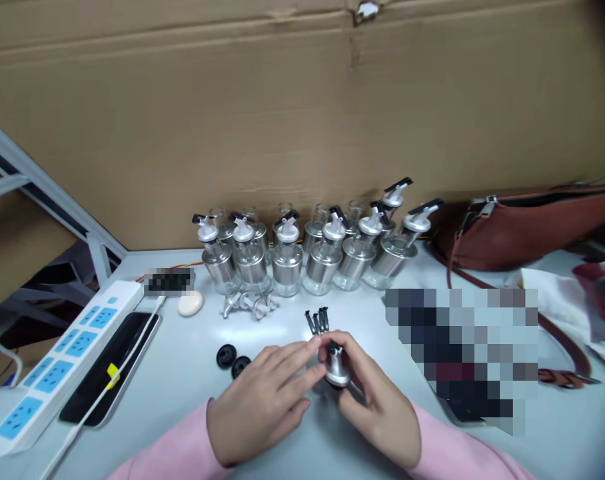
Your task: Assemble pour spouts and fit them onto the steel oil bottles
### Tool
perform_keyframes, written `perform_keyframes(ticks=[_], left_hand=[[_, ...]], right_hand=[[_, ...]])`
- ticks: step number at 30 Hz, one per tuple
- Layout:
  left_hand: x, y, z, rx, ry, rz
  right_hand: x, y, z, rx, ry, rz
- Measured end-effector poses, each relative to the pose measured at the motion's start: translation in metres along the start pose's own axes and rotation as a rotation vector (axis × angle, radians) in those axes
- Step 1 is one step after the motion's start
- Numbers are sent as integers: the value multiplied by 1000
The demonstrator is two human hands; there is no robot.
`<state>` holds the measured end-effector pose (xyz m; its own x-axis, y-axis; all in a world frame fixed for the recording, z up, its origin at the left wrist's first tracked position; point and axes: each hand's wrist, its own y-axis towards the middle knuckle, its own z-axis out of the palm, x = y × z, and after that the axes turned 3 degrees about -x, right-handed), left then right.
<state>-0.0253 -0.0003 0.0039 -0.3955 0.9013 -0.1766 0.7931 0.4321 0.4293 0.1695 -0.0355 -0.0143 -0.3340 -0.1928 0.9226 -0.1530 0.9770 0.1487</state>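
Near the front of the table, my right hand [377,407] curls its thumb and fingers around a silver pourer top [337,369] with a dark base rim and a black piece at its narrow end. My left hand [270,403] has its fingers stretched out, fingertips close beside the pourer top; whether they touch it I cannot tell. Just beyond the fingers lie several small black levers [317,321]. Two round black ribbed stoppers [226,357] rest left of centre, one partly behind my left hand. Farther back are several loose silver spout pieces [249,304].
A row of glass-and-steel bottles [286,270] with pourers stands behind, more bottles at their back against a cardboard wall [292,120]. Left are a power strip [72,360], a phone [110,370] with a cable and a white oval object [190,304]. A brown bag [532,227] lies right.
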Motion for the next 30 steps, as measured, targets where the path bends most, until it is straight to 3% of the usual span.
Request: perform_keyframes(ticks=[4, 9, 13, 16, 21, 25, 28, 30], left_hand=[[-1, -1, -2, -100, 52, 7], [-9, 0, -9, -250, 107, 292], [-18, 2, -6, -276, 67, 325], [-25, 0, 8, -258, 0, 338], [-35, -9, 35, -108, -148, 315], [-34, -11, 37, 69, -190, 232], [-33, -5, 27, 323, -208, 129], [-33, -1, 21, 425, -256, 74]], right_hand=[[17, 7, -13, -30, 20, -38], [50, 15, -36, -38, -214, -232], [84, 32, -69, -54, -454, -446], [104, 66, -102, -147, -681, -504], [111, 154, -146, -257, -1283, -274], [100, 210, -158, -114, -1344, -185], [90, 227, -157, 11, -1333, -182], [83, 231, -153, 77, -1309, -179]])
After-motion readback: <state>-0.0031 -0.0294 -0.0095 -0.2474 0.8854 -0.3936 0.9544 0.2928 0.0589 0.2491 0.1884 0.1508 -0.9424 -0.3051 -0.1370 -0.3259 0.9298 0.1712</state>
